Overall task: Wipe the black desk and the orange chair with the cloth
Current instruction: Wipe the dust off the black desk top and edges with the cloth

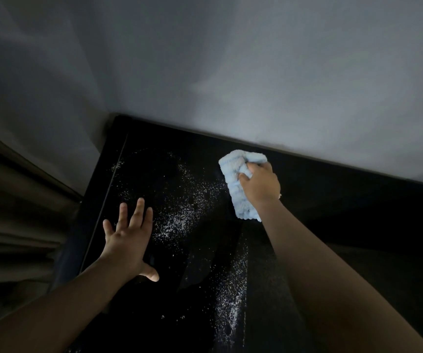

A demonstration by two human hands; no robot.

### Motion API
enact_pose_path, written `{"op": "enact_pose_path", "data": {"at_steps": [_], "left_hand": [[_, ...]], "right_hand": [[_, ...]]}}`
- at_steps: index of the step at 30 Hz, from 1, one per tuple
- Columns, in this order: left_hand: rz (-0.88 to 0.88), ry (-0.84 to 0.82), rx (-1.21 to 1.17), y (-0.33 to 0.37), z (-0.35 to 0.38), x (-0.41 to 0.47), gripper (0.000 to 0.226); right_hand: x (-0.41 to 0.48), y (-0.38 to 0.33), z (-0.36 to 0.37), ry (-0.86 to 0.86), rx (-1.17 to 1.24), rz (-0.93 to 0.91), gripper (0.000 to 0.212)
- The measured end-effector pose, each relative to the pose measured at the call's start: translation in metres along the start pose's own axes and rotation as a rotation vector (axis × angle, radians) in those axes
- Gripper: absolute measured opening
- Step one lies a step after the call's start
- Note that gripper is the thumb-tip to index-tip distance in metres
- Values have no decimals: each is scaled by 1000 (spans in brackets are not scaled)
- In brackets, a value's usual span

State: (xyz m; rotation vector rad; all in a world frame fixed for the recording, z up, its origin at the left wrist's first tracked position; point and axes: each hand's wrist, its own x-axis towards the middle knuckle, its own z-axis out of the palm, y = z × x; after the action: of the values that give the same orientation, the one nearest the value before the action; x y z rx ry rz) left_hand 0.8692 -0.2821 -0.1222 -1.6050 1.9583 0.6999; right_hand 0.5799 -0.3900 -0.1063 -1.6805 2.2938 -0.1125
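We count two bare hands, the left hand (129,240) and the right hand (261,183), one light-blue cloth (239,189), one black desk (332,200) carrying two loose patches of white specks (182,212), and one curtain (14,212) off its left edge.

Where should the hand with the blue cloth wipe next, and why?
Probably sweep the cloth left, toward the white specks. The right hand presses it near the desk's back edge, and specks lie between it and the flat left hand.
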Motion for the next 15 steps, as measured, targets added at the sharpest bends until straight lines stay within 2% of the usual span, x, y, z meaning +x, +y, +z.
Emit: {"op": "enact_pose_path", "data": {"at_steps": [15], "left_hand": [[13,31,-2,0,-1,-4,155]], "right_hand": [[-68,9,10,-20,34,48,44]]}}
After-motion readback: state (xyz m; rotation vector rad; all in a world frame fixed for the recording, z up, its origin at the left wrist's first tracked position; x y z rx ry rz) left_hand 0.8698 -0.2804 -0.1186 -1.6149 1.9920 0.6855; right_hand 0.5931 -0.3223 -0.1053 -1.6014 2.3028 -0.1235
